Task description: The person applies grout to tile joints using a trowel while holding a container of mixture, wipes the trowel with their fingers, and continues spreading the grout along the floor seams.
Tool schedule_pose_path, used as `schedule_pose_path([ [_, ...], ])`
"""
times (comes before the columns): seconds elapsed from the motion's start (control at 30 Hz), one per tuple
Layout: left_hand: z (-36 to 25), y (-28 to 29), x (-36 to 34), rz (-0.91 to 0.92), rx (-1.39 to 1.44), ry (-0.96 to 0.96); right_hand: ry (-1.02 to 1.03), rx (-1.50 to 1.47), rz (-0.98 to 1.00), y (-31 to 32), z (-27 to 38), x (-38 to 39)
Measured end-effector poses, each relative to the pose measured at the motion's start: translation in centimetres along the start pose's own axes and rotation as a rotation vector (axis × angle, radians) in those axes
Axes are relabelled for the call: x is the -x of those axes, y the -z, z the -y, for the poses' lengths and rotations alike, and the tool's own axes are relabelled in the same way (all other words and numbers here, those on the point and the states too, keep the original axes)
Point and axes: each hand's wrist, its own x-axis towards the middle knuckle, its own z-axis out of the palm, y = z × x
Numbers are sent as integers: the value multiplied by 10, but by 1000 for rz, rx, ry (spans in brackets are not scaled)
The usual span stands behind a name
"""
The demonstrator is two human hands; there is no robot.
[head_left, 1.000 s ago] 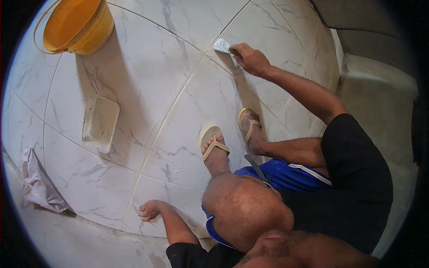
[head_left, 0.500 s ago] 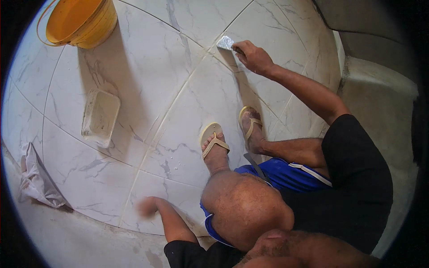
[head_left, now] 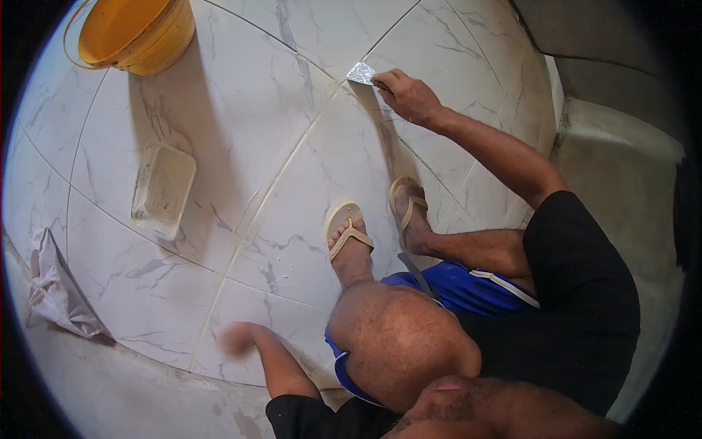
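My right hand (head_left: 409,97) is closed round the handle of a putty knife (head_left: 360,73) with a shiny, flat metal blade. The blade rests at the crossing of several joints between white marbled floor tiles (head_left: 292,197). Most of the handle is hidden by my fingers. Off to the lower left, my left hand (head_left: 238,340) hangs over the tiles near the grey floor edge; it is blurred, so its fingers cannot be made out.
A yellow bucket (head_left: 157,40) stands at the far left. Nearer lies a whitish rectangular plastic container (head_left: 146,175) with residue in it. A crumpled white cloth (head_left: 62,304) sits at the left floor edge. Small white crumbs dot the tiles beside my sandalled feet (head_left: 351,235). A grey ledge (head_left: 614,139) rises on the right.
My right hand has slid the putty knife slightly left, onto the crossing of the joints, and more of its blade shows. My left hand stays nearly in place.
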Motion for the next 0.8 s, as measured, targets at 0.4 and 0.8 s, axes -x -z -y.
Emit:
schedule_pose_path([
  [0.4,-3,4,-2,13,-31,12,-34,47,92,6,15,4],
  [0.8,-14,15,4,66,-11,38,-48,42,5,5,-20,1],
])
